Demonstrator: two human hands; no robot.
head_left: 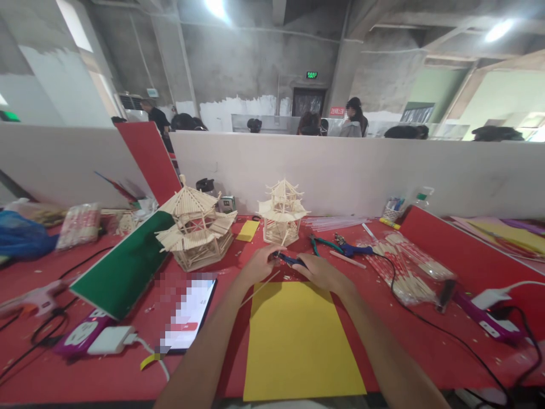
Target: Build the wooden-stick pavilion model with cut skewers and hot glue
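Observation:
Above the far edge of a yellow sheet (302, 341), my two hands are close together. My right hand (317, 270) is closed round the handles of dark blue pliers (290, 259). The fingers of my left hand (264, 262) are closed at the pliers' jaws; what they pinch is too small to make out. A thin wooden stick (260, 288) lies slanting below my left hand. Just behind the hands stands a small tiered stick pavilion (283, 213), and a larger one (195, 227) stands to the left.
A phone (191, 312) and a green board (123, 272) are on the left, near a purple power strip (80, 335). On the right lie green-handled pliers (326, 244), a blue glue gun (355, 250) with its cable, and bagged sticks (404, 267). A white partition (340, 170) stands behind.

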